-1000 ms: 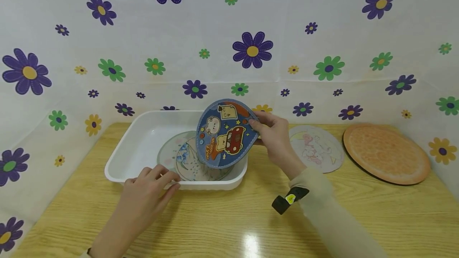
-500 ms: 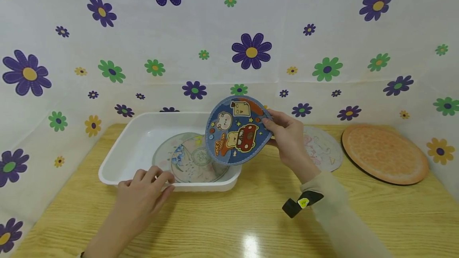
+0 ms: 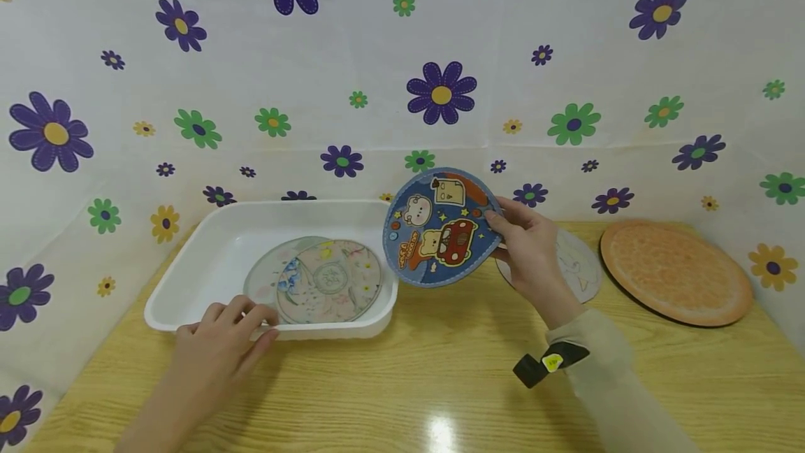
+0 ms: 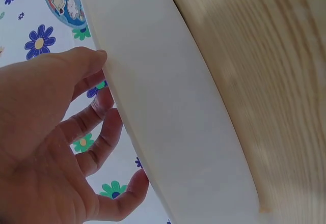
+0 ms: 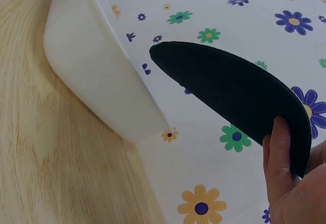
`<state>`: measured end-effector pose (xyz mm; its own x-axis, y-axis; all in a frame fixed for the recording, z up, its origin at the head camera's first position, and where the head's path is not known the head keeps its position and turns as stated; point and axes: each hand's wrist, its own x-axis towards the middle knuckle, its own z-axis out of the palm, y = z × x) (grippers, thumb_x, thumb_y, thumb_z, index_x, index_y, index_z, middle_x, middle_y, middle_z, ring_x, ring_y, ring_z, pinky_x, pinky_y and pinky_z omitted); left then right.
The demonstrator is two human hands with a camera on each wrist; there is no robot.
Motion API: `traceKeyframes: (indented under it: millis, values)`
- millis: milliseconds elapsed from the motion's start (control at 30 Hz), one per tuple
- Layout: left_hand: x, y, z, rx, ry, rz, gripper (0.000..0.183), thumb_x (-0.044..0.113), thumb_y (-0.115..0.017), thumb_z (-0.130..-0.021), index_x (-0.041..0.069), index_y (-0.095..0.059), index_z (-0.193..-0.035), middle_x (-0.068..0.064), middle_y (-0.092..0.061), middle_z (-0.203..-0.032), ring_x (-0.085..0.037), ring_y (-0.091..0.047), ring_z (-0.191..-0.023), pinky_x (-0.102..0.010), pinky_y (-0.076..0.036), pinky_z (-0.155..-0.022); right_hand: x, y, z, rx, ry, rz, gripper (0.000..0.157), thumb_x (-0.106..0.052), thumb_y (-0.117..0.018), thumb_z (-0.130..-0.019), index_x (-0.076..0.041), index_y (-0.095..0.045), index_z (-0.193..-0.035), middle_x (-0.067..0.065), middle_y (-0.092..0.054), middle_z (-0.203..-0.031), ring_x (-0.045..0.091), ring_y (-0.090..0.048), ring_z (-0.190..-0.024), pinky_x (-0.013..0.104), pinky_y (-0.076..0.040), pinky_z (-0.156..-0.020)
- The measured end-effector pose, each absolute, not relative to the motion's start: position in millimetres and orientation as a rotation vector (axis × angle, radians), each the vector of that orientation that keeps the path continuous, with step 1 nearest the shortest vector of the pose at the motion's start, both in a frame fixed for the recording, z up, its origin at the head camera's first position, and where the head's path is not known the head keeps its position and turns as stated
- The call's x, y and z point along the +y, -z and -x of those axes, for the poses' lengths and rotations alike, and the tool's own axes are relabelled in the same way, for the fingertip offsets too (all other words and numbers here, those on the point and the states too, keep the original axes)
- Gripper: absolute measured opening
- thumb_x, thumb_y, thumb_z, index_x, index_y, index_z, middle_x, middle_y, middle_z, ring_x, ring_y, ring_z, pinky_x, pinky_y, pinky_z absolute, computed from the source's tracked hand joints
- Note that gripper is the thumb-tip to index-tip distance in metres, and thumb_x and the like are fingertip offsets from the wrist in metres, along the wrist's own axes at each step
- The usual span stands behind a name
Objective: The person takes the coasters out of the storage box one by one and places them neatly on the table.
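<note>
Mat with a blue cartoon print hangs from the right hand, raised over the wooden table just beyond the right end of the white plastic tub. Thumb on the printed face and fingers behind, that hand pinches one edge; the left hand grips the tub's near rim between thumb and curled fingertips.

For a clean carry, I would keep the pinch firm but not bend the sheet further, since the far side has no support and could flop. The lower left edge seems best kept clear of the tub's rim, and the left hand's light hold should be enough to steady the tub against a knock.

The mat is roughly round but drawn to a blunt corner at the right thumb, so it points right. Its slightly longer axis runs from that corner leftward and a little down. The print tilts up toward the head camera, while the right wrist view shows the dark backing. A floral round mat lies inside the tub.
</note>
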<state>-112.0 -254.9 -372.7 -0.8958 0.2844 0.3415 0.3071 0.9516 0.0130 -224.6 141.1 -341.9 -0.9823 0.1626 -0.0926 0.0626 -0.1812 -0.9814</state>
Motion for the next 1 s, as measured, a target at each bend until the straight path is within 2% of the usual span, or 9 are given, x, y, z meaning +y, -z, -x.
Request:
traceKeyframes:
  millis: [400,600,1000]
  values:
    - [-279.3,376.1,111.9,-2.702,0.112,0.439,0.017,0.024,-0.078,-0.088,0.028,-0.066,-0.099,0.003,-0.065,-0.099,-0.033,-0.064,-0.087,-0.049,-0.05,-0.052,150.6,353.3,225.1,-1.998,-2.34,0.329,0.04,-0.015,-0.063,-0.102,-0.008,-0.061,-0.141,-0.003,-0.066,-0.107,0.007,-0.071,-0.081,0.026,-0.062,-0.073]
    - [-288.0,374.6,110.9,-2.739,0.133,0.427,0.014,0.024,-0.077,-0.091,0.026,-0.067,-0.101,0.001,-0.066,-0.102,-0.032,-0.063,-0.088,-0.047,-0.051,-0.053,148.1,366.1,229.9,-2.039,-2.338,0.373,0.038,-0.013,-0.061,-0.103,-0.008,-0.061,-0.141,0.0,-0.065,-0.108,0.007,-0.071,-0.082,0.027,-0.063,-0.074]
    - [-295.0,376.7,109.4,-2.698,0.166,0.438,0.019,0.019,-0.08,-0.086,0.025,-0.067,-0.098,0.001,-0.066,-0.1,-0.031,-0.063,-0.085,-0.048,-0.051,-0.054,138.9,389.8,239.4,-2.056,-2.377,0.386,0.038,-0.01,-0.061,-0.103,-0.005,-0.06,-0.141,-0.002,-0.064,-0.1,0.005,-0.069,-0.073,0.023,-0.06,-0.064]
